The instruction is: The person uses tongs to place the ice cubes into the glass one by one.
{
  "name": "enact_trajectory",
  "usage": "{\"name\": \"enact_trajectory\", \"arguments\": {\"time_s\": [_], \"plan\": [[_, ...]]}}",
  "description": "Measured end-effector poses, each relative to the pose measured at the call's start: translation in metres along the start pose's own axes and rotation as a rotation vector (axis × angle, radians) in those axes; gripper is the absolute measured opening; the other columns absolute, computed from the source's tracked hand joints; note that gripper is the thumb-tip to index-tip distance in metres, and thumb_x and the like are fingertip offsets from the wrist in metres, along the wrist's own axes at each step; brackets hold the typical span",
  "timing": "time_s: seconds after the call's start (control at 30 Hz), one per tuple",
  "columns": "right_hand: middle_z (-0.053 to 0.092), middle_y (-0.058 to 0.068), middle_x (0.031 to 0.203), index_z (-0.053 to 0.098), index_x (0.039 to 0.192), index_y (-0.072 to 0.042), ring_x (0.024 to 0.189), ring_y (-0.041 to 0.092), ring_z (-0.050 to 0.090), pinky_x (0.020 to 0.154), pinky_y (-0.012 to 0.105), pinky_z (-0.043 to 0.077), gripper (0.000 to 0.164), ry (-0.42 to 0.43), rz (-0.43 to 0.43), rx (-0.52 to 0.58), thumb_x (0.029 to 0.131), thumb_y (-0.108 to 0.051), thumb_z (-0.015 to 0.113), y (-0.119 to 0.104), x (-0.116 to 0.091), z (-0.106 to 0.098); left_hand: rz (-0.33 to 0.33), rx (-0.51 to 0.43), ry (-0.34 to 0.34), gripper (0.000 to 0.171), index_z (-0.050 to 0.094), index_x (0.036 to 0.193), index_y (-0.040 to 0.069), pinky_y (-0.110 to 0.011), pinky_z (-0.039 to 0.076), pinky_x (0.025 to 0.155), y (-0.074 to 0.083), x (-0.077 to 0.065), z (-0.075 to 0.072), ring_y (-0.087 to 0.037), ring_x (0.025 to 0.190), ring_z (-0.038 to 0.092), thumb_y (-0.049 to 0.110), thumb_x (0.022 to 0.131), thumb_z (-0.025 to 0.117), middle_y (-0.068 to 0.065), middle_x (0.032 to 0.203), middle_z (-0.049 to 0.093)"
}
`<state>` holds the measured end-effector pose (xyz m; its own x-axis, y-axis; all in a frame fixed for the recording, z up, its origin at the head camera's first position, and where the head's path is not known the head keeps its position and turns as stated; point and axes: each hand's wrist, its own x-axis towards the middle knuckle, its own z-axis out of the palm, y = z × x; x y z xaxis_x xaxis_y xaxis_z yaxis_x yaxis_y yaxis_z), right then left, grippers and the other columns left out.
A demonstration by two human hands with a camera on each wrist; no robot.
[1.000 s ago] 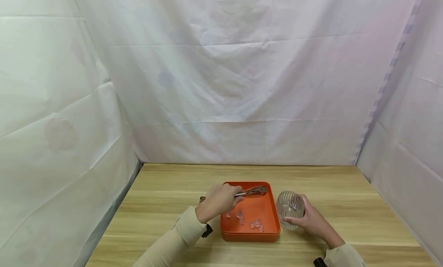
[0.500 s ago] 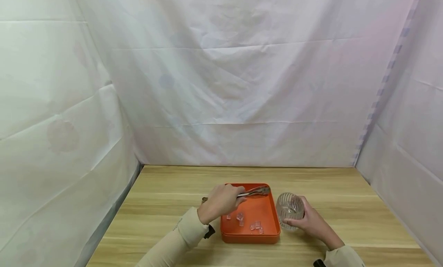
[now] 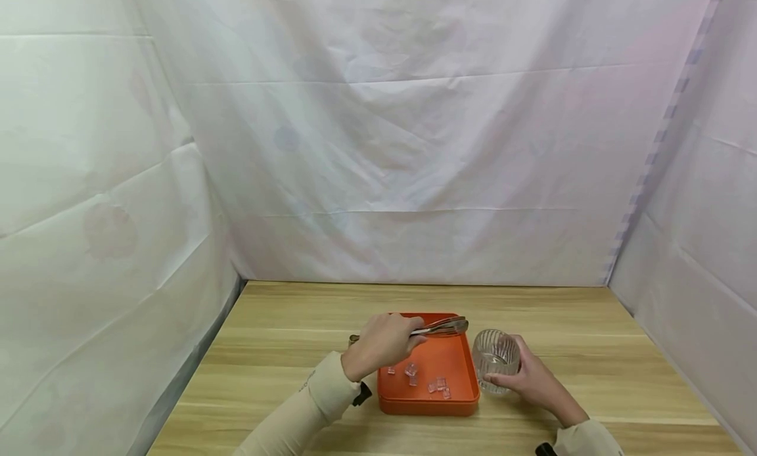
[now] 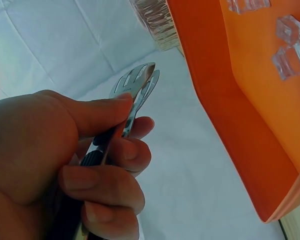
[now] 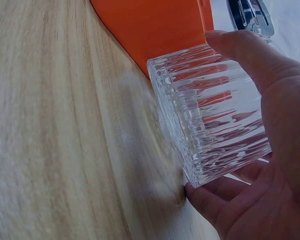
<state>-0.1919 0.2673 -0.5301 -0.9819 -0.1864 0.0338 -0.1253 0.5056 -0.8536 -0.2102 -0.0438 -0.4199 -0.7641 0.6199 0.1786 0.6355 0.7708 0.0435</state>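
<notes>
My left hand (image 3: 384, 341) grips a pair of metal serving tongs (image 3: 446, 326) above the back of the orange tray (image 3: 427, 407). In the left wrist view the slotted tips of the tongs (image 4: 140, 82) lie close together, with nothing seen between them. Several clear, ice-like cubes (image 3: 439, 385) are scattered on the tray's floor, mostly toward its near side. To the right of the tray, my right hand (image 3: 530, 377) holds a ribbed clear glass (image 3: 495, 352), thumb and fingers wrapped about its side. In the right wrist view the glass (image 5: 215, 105) has its base close over the wood.
The tray and glass are on a wood-grain table (image 3: 296, 305). White cloth walls (image 3: 378, 180) enclose its back and both sides. The tray's raised wall (image 5: 155, 30) stands right beside the glass.
My left hand has shifted slightly to the right, bringing the tongs' tips over the tray's right rim toward the glass. My right hand and the glass have hardly moved.
</notes>
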Motion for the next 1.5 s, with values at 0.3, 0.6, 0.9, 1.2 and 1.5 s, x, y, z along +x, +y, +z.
{"name": "enact_trajectory", "arguments": {"time_s": [0.3, 0.6, 0.9, 1.2, 1.5], "plan": [[0.056, 0.018, 0.117, 0.029, 0.136, -0.011, 0.093, 0.019, 0.061, 0.072, 0.024, 0.051, 0.089, 0.0, -0.008, 0.036, 0.068, -0.03, 0.083, 0.009, 0.003, 0.001, 0.006, 0.016, 0.002, 0.023, 0.062, 0.094, 0.026, -0.02, 0.03, 0.04, 0.004, 0.002, -0.004, -0.002, 0.044, 0.039, 0.046, 0.093, 0.051, 0.013, 0.058, 0.047], [0.057, 0.017, 0.116, 0.03, 0.135, -0.013, 0.093, 0.019, 0.061, 0.071, 0.024, 0.05, 0.087, 0.012, -0.019, 0.0, 0.069, -0.031, 0.083, 0.002, 0.003, -0.001, 0.008, 0.012, 0.001, 0.026, 0.063, 0.102, 0.026, -0.02, 0.031, 0.041, 0.007, 0.006, -0.007, -0.002, 0.045, 0.04, 0.046, 0.094, 0.05, 0.013, 0.062, 0.052], [0.058, 0.017, 0.115, 0.031, 0.135, -0.013, 0.092, 0.019, 0.061, 0.071, 0.024, 0.05, 0.087, 0.005, -0.002, 0.008, 0.067, -0.029, 0.084, 0.0, 0.002, -0.001, 0.026, 0.013, 0.005, 0.027, 0.063, 0.102, 0.025, -0.021, 0.027, 0.037, 0.016, 0.009, -0.011, -0.004, 0.041, 0.037, 0.046, 0.094, 0.049, 0.013, 0.054, 0.044], [0.058, 0.015, 0.115, 0.032, 0.134, -0.014, 0.093, 0.019, 0.061, 0.074, 0.025, 0.05, 0.086, 0.003, 0.017, -0.014, 0.067, -0.033, 0.083, 0.0, 0.002, -0.001, 0.047, -0.004, 0.005, 0.025, 0.062, 0.1, 0.025, -0.021, 0.027, 0.039, 0.022, 0.012, -0.013, -0.005, 0.042, 0.038, 0.045, 0.094, 0.05, 0.013, 0.057, 0.046], [0.057, 0.017, 0.117, 0.032, 0.134, -0.011, 0.095, 0.022, 0.061, 0.072, 0.025, 0.05, 0.085, 0.016, 0.014, -0.037, 0.069, -0.027, 0.083, 0.005, 0.003, 0.002, 0.047, 0.013, -0.007, 0.025, 0.062, 0.1, 0.027, -0.022, 0.026, 0.037, 0.027, 0.012, -0.01, -0.005, 0.04, 0.037, 0.047, 0.093, 0.049, 0.012, 0.053, 0.042]]}}
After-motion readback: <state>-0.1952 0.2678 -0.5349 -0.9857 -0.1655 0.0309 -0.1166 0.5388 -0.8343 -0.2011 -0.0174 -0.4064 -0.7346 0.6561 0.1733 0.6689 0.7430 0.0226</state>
